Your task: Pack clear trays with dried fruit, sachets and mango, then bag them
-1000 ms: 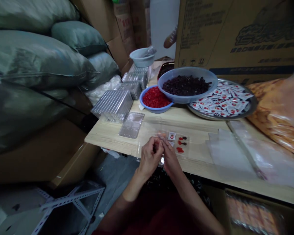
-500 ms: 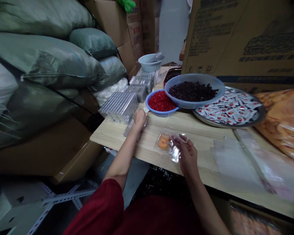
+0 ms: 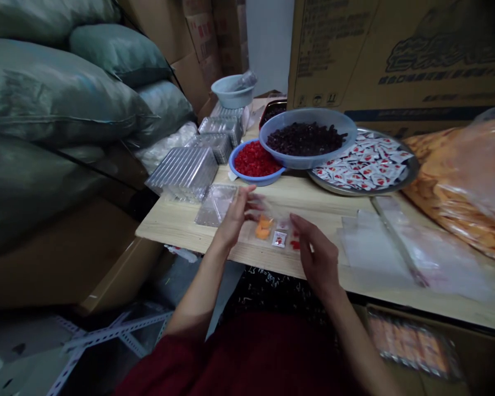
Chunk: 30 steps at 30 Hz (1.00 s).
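My left hand (image 3: 234, 215) hovers over the wooden table (image 3: 177, 223) with its fingers spread, just right of an empty clear plastic tray (image 3: 215, 202). Its fingertips reach towards a small clear tray (image 3: 277, 234) that holds orange pieces (image 3: 263, 227), a white and red sachet (image 3: 279, 238) and a few red bits. Something faint and clear seems to lie at those fingertips; I cannot tell whether they grip it. My right hand (image 3: 318, 254) is open, fingers loosely stretched, over the right end of that filled tray.
Behind stand a blue bowl of red pieces (image 3: 254, 160), a bigger bowl of dark dried fruit (image 3: 306, 138) and a metal plate of sachets (image 3: 365, 165). Stacks of clear trays (image 3: 185, 173) sit left. Plastic bags (image 3: 396, 247), an orange-filled bag (image 3: 466, 187), cardboard boxes and sacks surround the table.
My left hand has come back from the empty tray at the left towards the filled tray. My right hand has let go of the filled tray, which now lies flat.
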{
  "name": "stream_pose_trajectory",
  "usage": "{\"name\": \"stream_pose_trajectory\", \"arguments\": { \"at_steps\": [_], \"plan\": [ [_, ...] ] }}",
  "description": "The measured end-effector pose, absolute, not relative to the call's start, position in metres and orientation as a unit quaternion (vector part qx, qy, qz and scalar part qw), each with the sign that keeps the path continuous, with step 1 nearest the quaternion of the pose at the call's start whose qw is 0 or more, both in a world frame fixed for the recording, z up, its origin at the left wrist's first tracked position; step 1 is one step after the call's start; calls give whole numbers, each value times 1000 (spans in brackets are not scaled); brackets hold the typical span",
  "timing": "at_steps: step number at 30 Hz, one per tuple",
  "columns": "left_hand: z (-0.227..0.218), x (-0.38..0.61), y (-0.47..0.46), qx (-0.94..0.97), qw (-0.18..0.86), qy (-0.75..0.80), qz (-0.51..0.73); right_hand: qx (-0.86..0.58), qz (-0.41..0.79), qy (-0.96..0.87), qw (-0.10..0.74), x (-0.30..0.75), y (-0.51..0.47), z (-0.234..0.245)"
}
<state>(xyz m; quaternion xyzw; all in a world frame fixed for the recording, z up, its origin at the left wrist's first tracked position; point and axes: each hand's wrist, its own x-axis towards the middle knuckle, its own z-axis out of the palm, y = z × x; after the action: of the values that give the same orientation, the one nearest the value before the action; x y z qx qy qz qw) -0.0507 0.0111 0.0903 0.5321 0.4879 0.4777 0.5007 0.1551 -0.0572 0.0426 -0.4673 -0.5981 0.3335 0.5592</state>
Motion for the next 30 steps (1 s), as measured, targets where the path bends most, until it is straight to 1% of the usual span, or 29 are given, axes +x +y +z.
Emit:
{"name": "stream_pose_trajectory", "arguments": {
  "at_steps": [1, 2, 3, 7, 9, 11, 13, 15, 16, 19, 21, 23, 26, 28, 30],
  "plan": [
    [90, -47, 2, 485, 585, 453, 465, -461, 283, -655, 527, 157, -59, 42],
    [87, -46, -6, 446, 643, 427, 454, -448, 250, -701, 496, 158, -61, 40],
    [83, -46, -12, 419, 674, 413, 447, -432, 231, -734, 470, 159, -64, 36],
    [48, -56, -24, 386, 681, 438, 442, -396, 207, -802, 396, 164, -80, 9],
    [29, -62, -23, 395, 679, 452, 423, -443, 208, -779, 392, 170, -87, -3],
    [14, -64, -19, 417, 665, 460, 415, -518, 219, -711, 422, 176, -88, -13],
    [3, -61, -10, 440, 648, 461, 416, -568, 261, -626, 466, 182, -82, -21],
    [-5, -55, 2, 471, 603, 479, 430, -582, 332, -542, 508, 187, -70, -28],
    [-8, -52, 8, 494, 560, 497, 442, -580, 362, -504, 528, 188, -64, -32],
    [-19, -53, 21, 602, 349, 559, 452, -578, 380, -423, 586, 195, -47, -44],
    [-28, -65, 25, 681, 214, 578, 395, -584, 371, -397, 603, 200, -40, -51],
    [-35, -84, 26, 729, 127, 598, 307, -591, 373, -386, 602, 204, -39, -56],
    [-39, -111, 29, 729, 63, 643, 224, -603, 355, -396, 594, 201, -40, -59],
    [-35, -118, 32, 716, 38, 658, 230, -614, 326, -406, 592, 194, -40, -60],
    [-28, -113, 31, 714, 36, 642, 276, -623, 301, -419, 588, 186, -38, -61]
  ]
}}
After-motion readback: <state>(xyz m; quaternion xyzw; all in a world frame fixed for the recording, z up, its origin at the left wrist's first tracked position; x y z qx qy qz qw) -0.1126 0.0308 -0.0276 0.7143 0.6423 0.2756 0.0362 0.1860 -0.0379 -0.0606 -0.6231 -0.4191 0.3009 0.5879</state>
